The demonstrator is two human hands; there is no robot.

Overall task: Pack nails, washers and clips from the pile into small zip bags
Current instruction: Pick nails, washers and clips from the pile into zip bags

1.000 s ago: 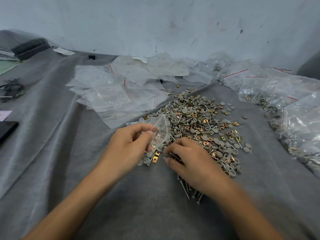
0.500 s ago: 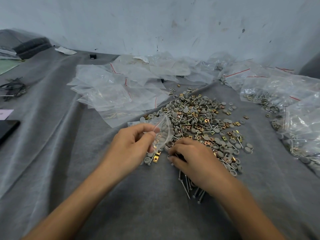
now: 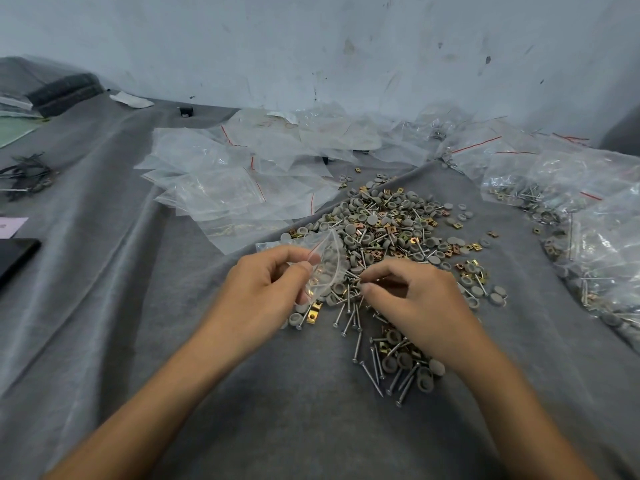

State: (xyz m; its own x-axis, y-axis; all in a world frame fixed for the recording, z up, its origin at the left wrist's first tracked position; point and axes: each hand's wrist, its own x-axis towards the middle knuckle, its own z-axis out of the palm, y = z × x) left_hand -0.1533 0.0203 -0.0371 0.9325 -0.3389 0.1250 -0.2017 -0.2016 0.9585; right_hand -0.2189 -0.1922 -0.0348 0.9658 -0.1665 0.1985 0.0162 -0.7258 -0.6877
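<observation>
grey cloth-covered table (image 3: 173, 375); the pile (image 3: 391, 233) of nails, washers and clips lies mid-table. the left hand (image 3: 263, 292) pinches a small zip bag (image 3: 325, 265) mouth-open beside the pile, likely so the right hand (image 3: 415, 306), pinching what looks like a nail (image 3: 377, 279), can feed it.

You find no text, label, brand or number you can read here; the faint reddish print on one bag (image 3: 273, 123) at the back is too blurred.
</observation>
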